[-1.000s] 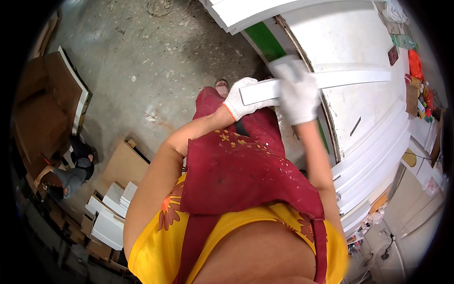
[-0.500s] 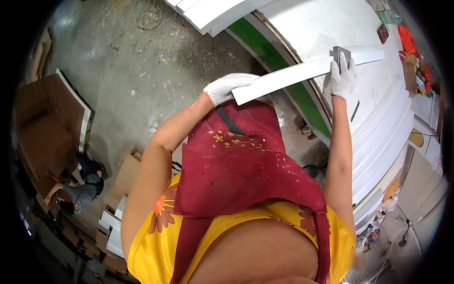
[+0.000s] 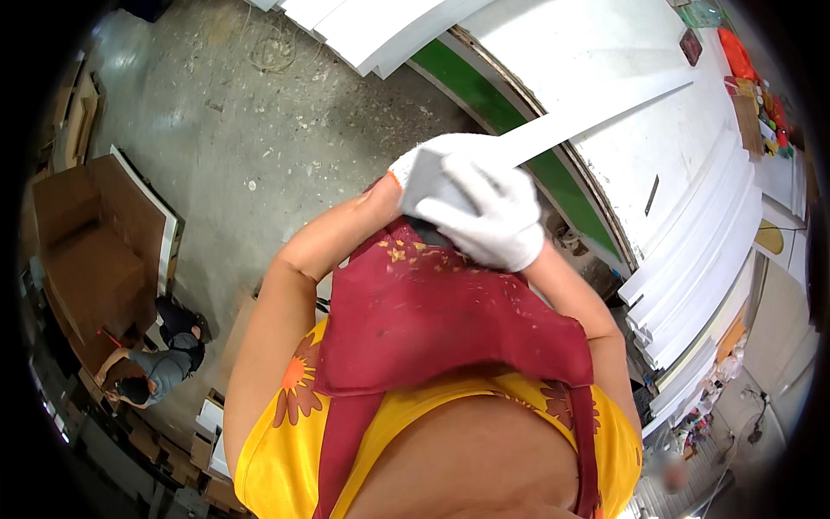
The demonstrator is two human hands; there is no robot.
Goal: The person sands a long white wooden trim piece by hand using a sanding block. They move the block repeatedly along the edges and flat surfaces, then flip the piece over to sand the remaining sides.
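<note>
While a person in dark clothes (image 3: 164,368) bends at far left beside a large brown panelled piece (image 3: 104,259), the speckled floor (image 3: 251,130) spreads between them and me, with a loose coil of cord (image 3: 281,50) lying on it near the top. To the right of that comes my left grip (image 3: 415,161), in a white glove with an orange cuff edge, above my dark red apron (image 3: 458,337); its fingers are mostly hidden behind what lies over them, so I cannot tell how they are set. Over it sits a grey block (image 3: 441,189), its flat face tilted up, and my right grip (image 3: 497,212), also gloved in white and a little blurred, is clamped on the block with thumb and fingers parted across it. From beneath this grip the white strip (image 3: 588,119) runs up and to the right, crossing the edge of the white worktop (image 3: 553,56), its near end covered by my gloves and its narrow far end over the worktop. Farther right are stacked white boards (image 3: 696,251), a small dark red block (image 3: 690,47), an orange-red bundle (image 3: 735,54) and a cardboard box (image 3: 749,123).
</note>
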